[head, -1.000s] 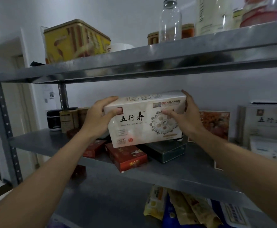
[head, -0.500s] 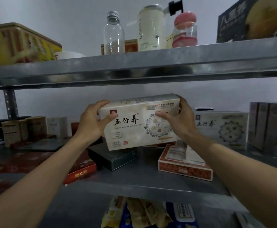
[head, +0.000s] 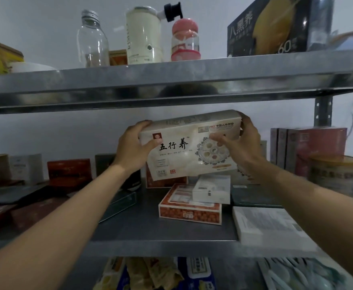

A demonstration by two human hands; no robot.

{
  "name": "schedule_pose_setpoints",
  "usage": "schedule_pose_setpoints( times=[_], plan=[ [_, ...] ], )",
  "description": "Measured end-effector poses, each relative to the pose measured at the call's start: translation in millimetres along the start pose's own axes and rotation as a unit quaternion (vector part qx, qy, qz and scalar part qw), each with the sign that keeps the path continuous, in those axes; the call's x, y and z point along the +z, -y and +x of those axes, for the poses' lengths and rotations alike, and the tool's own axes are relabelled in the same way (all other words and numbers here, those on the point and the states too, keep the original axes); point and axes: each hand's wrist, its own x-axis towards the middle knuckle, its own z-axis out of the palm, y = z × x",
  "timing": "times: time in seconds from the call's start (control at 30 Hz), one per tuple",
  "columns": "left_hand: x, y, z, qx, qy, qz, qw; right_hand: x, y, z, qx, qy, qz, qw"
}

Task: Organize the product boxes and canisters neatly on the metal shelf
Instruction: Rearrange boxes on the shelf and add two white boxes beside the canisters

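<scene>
Next, lower cream rectangular cardboard box [head: 184,151], long axis sideways, clamped between left hand [head: 132,150] and right hand [head: 241,147], onto grey metal shelf [head: 142,233] below.

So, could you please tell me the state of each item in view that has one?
White box: held off the shelf, tilted, closed.
Left hand: grips the box's left end.
Right hand: grips its right end.
Clear bottle: upright, capped.
Pink-lidded jar: upright, lid on.
Orange box: lying flat.
Small white box: flat on the orange box.
Gold can: upright.
</scene>
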Motion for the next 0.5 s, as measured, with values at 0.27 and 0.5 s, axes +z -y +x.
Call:
schedule_pose_setpoints(
  times=[0.27,0.5],
  plan=[
    [62,-16,20,-0.006,0.030,-0.032,0.999,-48,-21,20,0.020,-0.035,-0.001,0.999],
    [114,-17,33,-0.048,0.060,-0.075,0.994,-75,-43,35,0.018,-0.040,-0.008,0.999]
  ],
)
